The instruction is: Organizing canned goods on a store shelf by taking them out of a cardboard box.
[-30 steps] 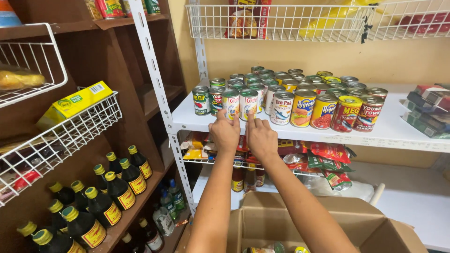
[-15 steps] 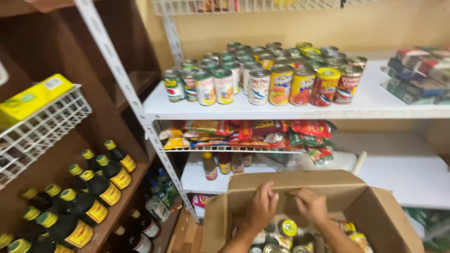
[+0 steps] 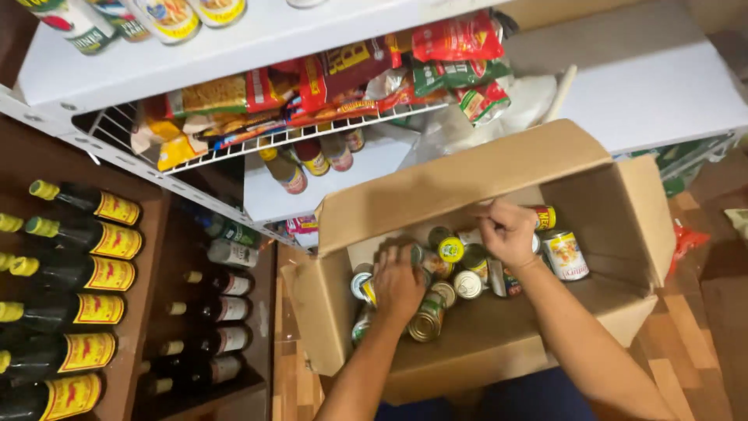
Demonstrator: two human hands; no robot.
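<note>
An open cardboard box point(image 3: 467, 168) stands on the floor below me, holding several tin cans lying and standing in a loose heap. My left hand point(image 3: 397, 284) reaches into the box's left side, its fingers curled down over a can point(image 3: 427, 318) among the pile. My right hand point(image 3: 508, 232) is deeper in the middle, with fingers closed on the top of a can beside a green-lidded can point(image 3: 450, 249). A can with a pale label point(image 3: 566, 254) stands upright just right of that hand.
A white shelf point(image 3: 257, 35) with cans runs across the top. Under it a wire rack point(image 3: 234, 152) carries red and yellow packets point(image 3: 351, 74), with small bottles point(image 3: 294, 175) below. Dark bottles with yellow caps point(image 3: 86, 257) lie on brown shelves at left. Wooden floor point(image 3: 701, 327) lies at right.
My hands came down from the row of cans on the white shelf into the box. My view tipped downward and closer, and both hands now sit among the cans.
</note>
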